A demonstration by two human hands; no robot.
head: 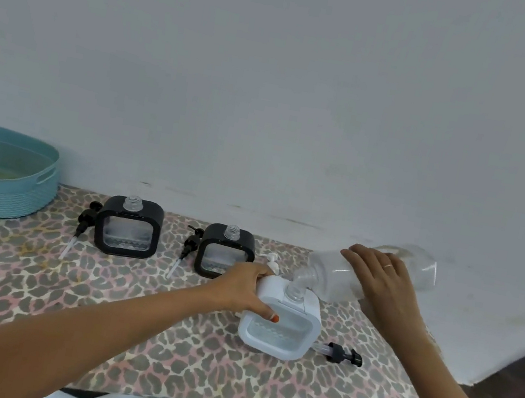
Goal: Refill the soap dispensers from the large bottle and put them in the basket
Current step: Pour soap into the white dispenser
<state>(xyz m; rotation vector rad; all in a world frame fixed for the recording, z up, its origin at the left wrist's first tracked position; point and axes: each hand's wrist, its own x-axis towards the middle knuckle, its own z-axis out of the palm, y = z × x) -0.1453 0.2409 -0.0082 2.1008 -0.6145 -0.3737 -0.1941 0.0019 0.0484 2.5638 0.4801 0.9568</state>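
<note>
Presently, the white dispenser (280,323) is clasped on the bench (127,332) by the left grip (244,288) while the large bottle (331,276), grasped by the right grip (379,281), is tipped to its neck (pouring step, judged); steadiness is needed next.

**Leopard print, black, white and teal**
The table cover (127,332) bore a leopard print of grey spots on tan and pink. The white dispenser (276,333) had a clear window. Left of it the nearer black dispenser (226,250) and farther black dispenser (128,228) were black-framed, and the basket (29,191) beyond was teal. At its neck the large bottle (332,273) was clear. On its side the left hand (246,286) showed an orange thumbnail.
</note>
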